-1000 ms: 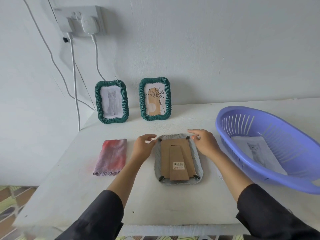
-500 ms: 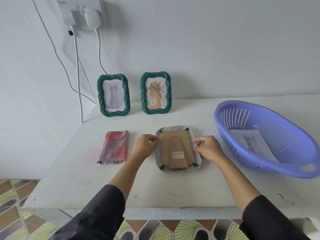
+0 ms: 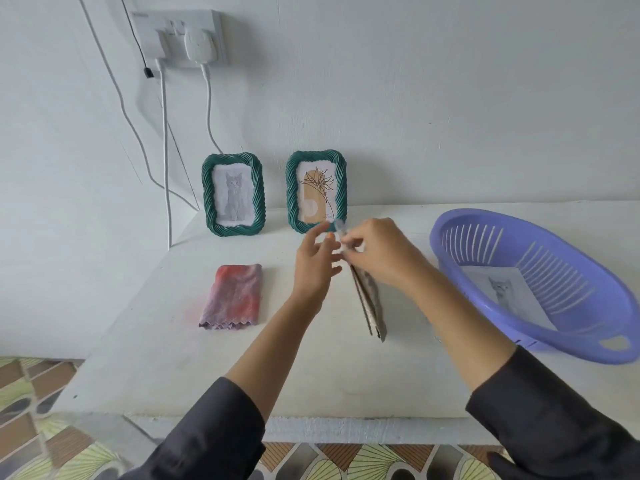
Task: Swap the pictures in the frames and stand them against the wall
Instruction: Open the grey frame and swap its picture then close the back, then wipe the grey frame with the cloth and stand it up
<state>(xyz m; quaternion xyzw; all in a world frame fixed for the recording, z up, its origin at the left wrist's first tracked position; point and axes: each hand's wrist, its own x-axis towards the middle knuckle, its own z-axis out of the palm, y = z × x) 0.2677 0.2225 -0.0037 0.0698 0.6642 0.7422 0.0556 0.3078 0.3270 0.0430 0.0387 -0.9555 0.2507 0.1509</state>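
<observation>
A grey twisted-rim picture frame (image 3: 372,306) with a brown cardboard back is tipped up on its edge in the middle of the white table (image 3: 329,372), seen almost edge-on. My right hand (image 3: 377,251) grips its upper end. My left hand (image 3: 317,261) hovers just left of the frame with fingers spread, holding nothing. Two green twisted-rim frames stand against the wall: the left frame (image 3: 233,199) shows a grey cat, the right frame (image 3: 316,190) shows a plant drawing. A loose cat picture (image 3: 505,292) lies in the purple basket (image 3: 554,337).
A folded red and purple cloth (image 3: 233,296) lies left of my hands. The purple basket takes up the table's right side. A wall socket (image 3: 187,36) with white cables hanging down sits above the left frame. The table's front edge is close to me.
The grey frame lay flat, back up, with both hands at its sides. Now my right hand has lifted it onto its edge and my left hand has let go.
</observation>
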